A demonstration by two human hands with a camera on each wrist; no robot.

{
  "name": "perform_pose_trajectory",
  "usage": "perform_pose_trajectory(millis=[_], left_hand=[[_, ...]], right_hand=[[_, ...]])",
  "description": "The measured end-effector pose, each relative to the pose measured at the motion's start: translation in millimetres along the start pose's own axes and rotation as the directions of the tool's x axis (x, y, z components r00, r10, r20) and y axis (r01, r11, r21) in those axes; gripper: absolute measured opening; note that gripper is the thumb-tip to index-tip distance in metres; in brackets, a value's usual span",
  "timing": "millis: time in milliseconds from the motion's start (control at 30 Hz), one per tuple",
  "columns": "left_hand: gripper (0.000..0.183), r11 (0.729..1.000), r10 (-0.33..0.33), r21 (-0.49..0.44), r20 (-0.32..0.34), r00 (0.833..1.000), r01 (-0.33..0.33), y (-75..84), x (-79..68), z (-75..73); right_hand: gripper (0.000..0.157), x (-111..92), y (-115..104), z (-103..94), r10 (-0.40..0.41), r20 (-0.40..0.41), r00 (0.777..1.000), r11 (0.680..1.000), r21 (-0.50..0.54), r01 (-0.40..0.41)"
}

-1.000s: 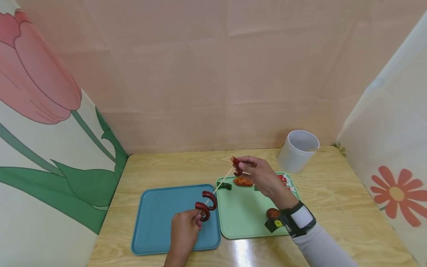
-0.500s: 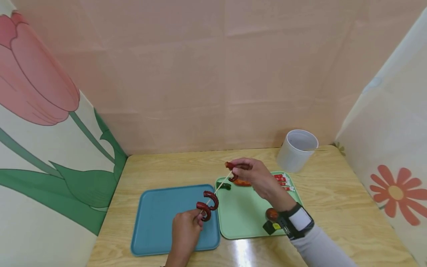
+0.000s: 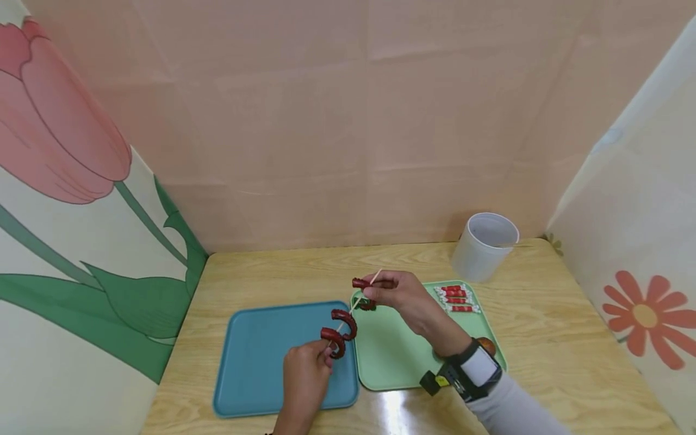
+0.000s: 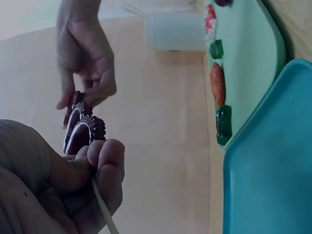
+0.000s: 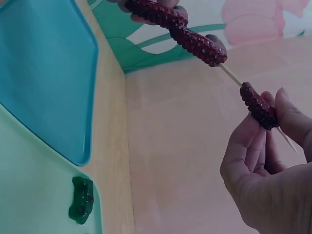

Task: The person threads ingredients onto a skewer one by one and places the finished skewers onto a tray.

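My left hand [image 3: 306, 371] pinches the lower part of a thin wooden skewer [image 5: 230, 74], over the blue tray [image 3: 261, 362]. Just above those fingers, two dark red curled pieces with bumpy suckers, like octopus tentacles [image 3: 344, 323], are threaded on the stick. My right hand [image 3: 405, 302] grips a third tentacle piece [image 5: 257, 106] between thumb and fingers near the skewer's upper end. In the right wrist view the skewer's tip sticks out past this piece. A gap of bare stick separates it from the other two.
The green tray [image 3: 391, 356] abuts the blue one. On it lie several red-and-white wrapped candies [image 3: 459, 299], a dark green piece [image 5: 81, 200], an orange piece [image 4: 217, 84] and a dark block [image 3: 429, 383]. A white cup [image 3: 481, 254] with a stick stands behind.
My right hand has moved left and down with the tentacle piece, and the skewer's tip now shows past it. My left hand has stayed nearly still.
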State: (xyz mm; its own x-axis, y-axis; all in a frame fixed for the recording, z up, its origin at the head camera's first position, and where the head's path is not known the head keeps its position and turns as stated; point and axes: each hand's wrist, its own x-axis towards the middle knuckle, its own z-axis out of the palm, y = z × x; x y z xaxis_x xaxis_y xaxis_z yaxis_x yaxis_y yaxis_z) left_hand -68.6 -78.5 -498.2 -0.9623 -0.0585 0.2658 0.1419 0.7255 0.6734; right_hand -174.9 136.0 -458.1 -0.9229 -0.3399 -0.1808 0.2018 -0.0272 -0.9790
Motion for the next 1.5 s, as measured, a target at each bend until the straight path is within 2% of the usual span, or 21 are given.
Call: perform_pose_trajectory(millis=[167,300,433,567,667,800,900,1000,1100,1233,1367,1500], left_hand=[[0.024,0.999,-0.040,0.010,-0.003,0.999,0.040,-2.8,-2.3,-1.8],[0.025,0.999,-0.036,0.003,-0.005,0.999,0.036,-4.9,-3.0,-2.3],[0.025,0.999,-0.044,-0.013,-0.002,0.999,0.044,-5.5,-2.7,-2.1],[0.023,0.995,-0.089,-0.034,0.015,0.996,0.089,-7.5,-3.1,-4.2],[0.022,0.990,-0.140,-0.019,0.014,0.990,0.141,-15.6,-3.1,-8.6],[0.019,0.968,-0.249,0.024,0.001,0.969,0.249,-41.7,-3.3,-19.1],[0.017,0.934,-0.355,0.045,0.001,0.935,0.355,-67.8,-5.1,-30.1],[0.015,0.901,-0.426,0.085,-0.004,0.905,0.425,-90.2,-10.4,-42.4],[0.013,0.886,-0.441,0.155,-0.016,0.898,0.438,-105.3,-17.0,-50.6],[0.009,0.876,-0.447,0.197,-0.014,0.895,0.441,-118.8,-22.1,-51.5],[0.010,0.855,-0.485,0.218,0.010,0.874,0.471,-128.9,-23.4,-48.3],[0.012,0.830,-0.518,0.266,0.042,0.855,0.490,-136.1,-24.4,-44.4]], right_hand=[[0.017,-2,3,7.8,-0.013,-0.001,1.000,1.000,-0.016,0.013],[0.026,-3,8,17.1,-0.005,0.035,0.999,0.999,-0.045,0.007],[0.029,-3,13,24.2,0.018,0.035,0.999,0.998,-0.058,-0.016],[0.030,-2,14,25.4,0.029,0.018,0.999,0.997,-0.066,-0.028],[0.035,-2,14,23.0,0.043,0.024,0.999,0.993,-0.109,-0.040],[0.038,-3,16,13.6,0.057,0.018,0.998,0.984,-0.172,-0.053],[0.036,-4,17,3.0,0.059,0.009,0.998,0.977,-0.204,-0.056],[0.036,-5,21,-7.9,0.075,-0.005,0.997,0.969,-0.238,-0.074],[0.037,-8,26,-16.7,0.112,-0.035,0.993,0.958,-0.263,-0.117],[0.040,-12,31,-24.5,0.167,-0.081,0.983,0.944,-0.274,-0.183],[0.042,-16,34,-31.9,0.188,-0.106,0.977,0.938,-0.276,-0.210],[0.041,-19,36,-43.7,0.172,-0.143,0.975,0.922,-0.325,-0.210]])
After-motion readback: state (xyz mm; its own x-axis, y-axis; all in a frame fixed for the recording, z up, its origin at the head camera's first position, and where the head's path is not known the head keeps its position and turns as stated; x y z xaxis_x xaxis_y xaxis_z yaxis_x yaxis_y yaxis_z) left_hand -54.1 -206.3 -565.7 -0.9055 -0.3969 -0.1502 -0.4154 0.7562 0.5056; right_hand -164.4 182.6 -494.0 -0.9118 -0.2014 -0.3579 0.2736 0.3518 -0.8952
